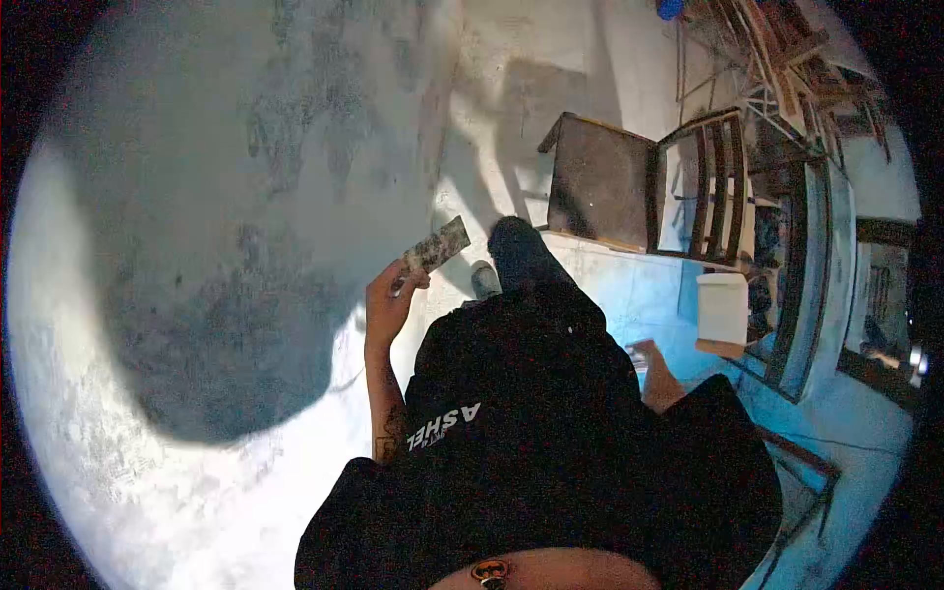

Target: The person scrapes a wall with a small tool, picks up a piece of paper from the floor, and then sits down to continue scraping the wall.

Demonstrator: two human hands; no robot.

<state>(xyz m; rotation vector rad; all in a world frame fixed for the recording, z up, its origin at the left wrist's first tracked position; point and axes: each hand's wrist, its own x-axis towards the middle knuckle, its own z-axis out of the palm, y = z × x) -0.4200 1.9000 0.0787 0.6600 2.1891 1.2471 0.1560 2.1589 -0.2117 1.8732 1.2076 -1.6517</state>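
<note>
My left hand [390, 298] is closed around one end of a flat, rectangular, mottled grey-brown piece [438, 246], which points up and to the right. It is held near a pale wall [246, 147] with darker grey patches. Low on my right side is my right hand [644, 351], beside the dark trousers; its fingers are small and blurred, and whether they hold anything cannot be made out. A dark shoe [482, 280] shows between the hands.
A dark wooden chair [602, 182] stands at the upper right, with a white box [723, 308] below its back. Stacked wooden furniture [787, 59] fills the top right corner. A metal-framed item [811, 472] lies at the lower right.
</note>
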